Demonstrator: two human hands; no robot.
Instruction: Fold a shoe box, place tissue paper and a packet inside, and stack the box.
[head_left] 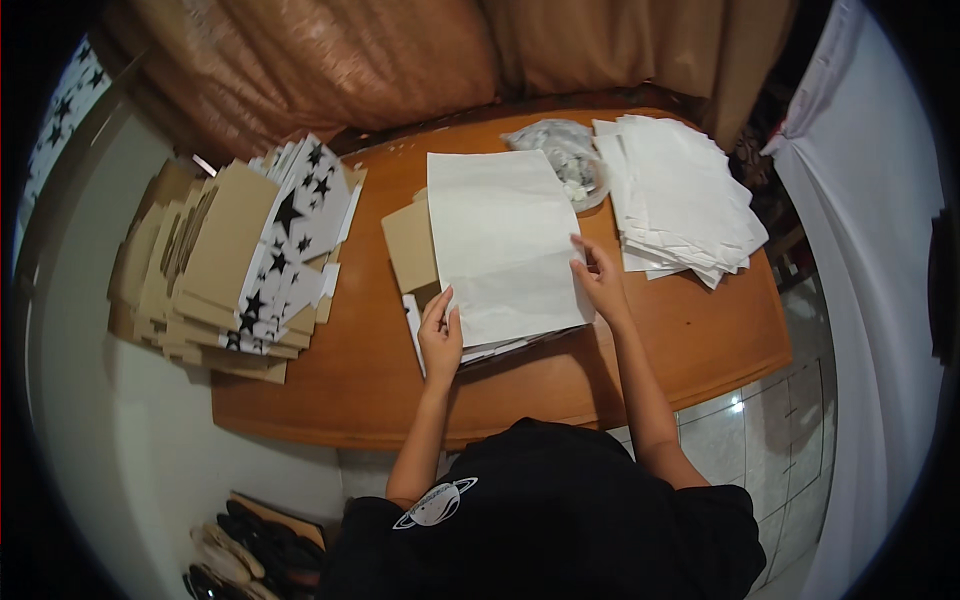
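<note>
Wooden table: orange-brown, smooth, rounded corners. Left edge: stack of flat cardboard boxes, brown and white with black star print. Far right: stack of white paper sheets, fanned, beside clear plastic bag. Centre: large white paper sheet, slightly creased, lying over brown cardboard piece. Left hand: forearm extended, fingers flat and close together, pressing sheet's near left corner. Right hand: fingers bent, tips pinching sheet's right edge.
</note>
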